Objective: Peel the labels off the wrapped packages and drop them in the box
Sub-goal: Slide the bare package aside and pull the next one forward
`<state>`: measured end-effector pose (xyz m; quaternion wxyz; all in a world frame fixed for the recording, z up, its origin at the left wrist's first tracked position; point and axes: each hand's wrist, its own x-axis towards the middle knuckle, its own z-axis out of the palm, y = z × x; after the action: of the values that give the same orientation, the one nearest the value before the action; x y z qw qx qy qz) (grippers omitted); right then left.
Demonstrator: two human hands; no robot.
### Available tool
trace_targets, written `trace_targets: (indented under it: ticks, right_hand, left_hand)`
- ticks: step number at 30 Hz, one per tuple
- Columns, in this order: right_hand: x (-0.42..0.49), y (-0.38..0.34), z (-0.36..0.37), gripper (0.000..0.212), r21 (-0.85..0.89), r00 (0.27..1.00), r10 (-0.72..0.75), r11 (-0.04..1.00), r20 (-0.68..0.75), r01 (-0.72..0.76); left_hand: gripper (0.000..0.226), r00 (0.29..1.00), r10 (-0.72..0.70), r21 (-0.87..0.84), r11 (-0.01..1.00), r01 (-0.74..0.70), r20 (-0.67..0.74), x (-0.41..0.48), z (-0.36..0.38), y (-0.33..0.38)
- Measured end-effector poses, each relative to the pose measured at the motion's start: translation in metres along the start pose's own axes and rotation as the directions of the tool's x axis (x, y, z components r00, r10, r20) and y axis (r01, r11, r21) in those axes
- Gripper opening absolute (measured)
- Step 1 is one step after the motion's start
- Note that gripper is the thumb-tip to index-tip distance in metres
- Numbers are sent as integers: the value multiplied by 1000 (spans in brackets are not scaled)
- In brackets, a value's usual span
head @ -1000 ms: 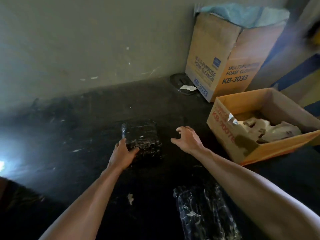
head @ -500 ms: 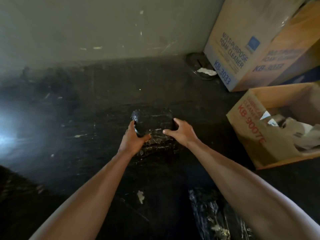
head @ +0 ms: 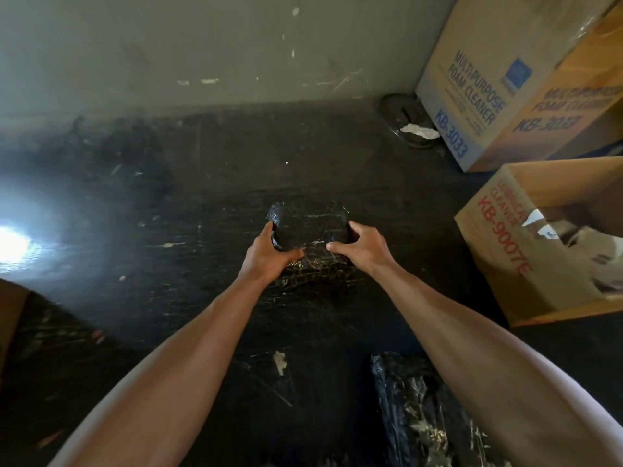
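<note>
A black package (head: 308, 227) wrapped in shiny film sits on the dark floor at the centre of the view. My left hand (head: 268, 256) grips its left side and my right hand (head: 362, 249) grips its right side, thumbs on the near face. No label shows on it. A second black wrapped package (head: 421, 416) lies near the bottom, partly hidden under my right forearm. To the right stands an open cardboard box (head: 499, 244) printed KB-9007E, holding crumpled paper scraps (head: 573, 237).
A tall closed carton (head: 478, 106) marked KB-3033 stands at the back right against the grey wall. A round dark lid with a white scrap (head: 409, 124) lies beside it. Small paper bits (head: 279, 362) dot the floor. Bright glare fills the left edge.
Both hands reached forward and closed on the sides of the centre package. The view shifted down and closer to the floor.
</note>
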<state>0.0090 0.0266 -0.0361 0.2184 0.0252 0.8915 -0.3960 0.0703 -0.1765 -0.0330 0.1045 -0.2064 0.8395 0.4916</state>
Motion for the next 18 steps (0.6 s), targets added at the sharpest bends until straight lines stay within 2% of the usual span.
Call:
trace_targets:
  ticks: [9, 15, 18]
  right_hand:
    - [-98, 7, 14, 94, 39, 996, -88, 995, -6, 88]
    - [-174, 35, 32, 92, 17, 992, -125, 992, 9, 125]
    - [-211, 48, 42, 95, -14, 993, -121, 993, 9, 121]
  left_hand:
    - [72, 995, 83, 19, 996, -83, -52, -101, -11, -13]
    - [76, 994, 50, -21, 998, -52, -102, -180, 3, -47]
    - [87, 992, 3, -32, 999, -7, -123, -217, 15, -67]
